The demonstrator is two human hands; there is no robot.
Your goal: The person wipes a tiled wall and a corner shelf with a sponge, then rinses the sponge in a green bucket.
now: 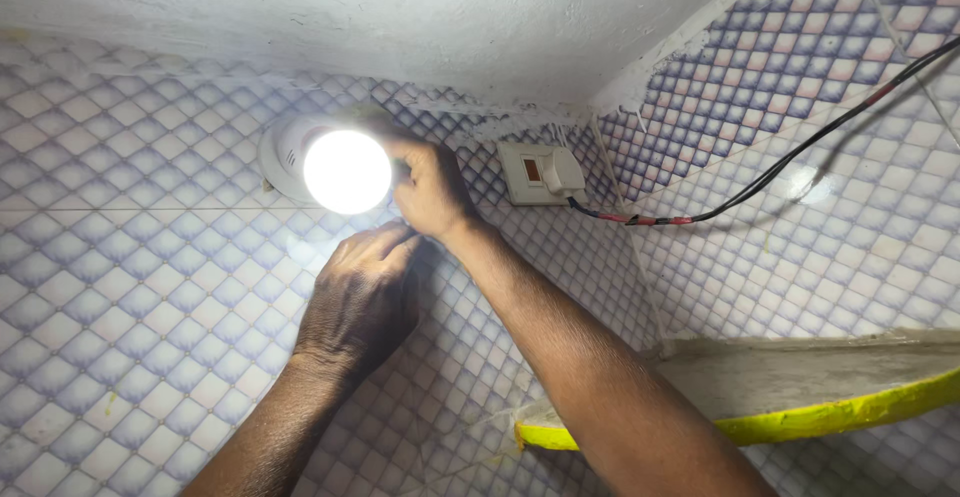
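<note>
While glowing, bulb [347,171] sits between right hand [432,189] and left hand [362,292].

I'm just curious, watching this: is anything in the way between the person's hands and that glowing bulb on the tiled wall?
Nothing visible is. The right hand is already at the side of the lit bulb, its fingers at the bulb's base. The left hand is just below the bulb against the tiled wall. The switch box and black cable lie off to the right.

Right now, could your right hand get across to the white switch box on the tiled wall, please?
Probably yes. The right hand sits at the lit bulb, and only bare tiled wall lies between it and the switch box. The black cable runs off the far side.
</note>
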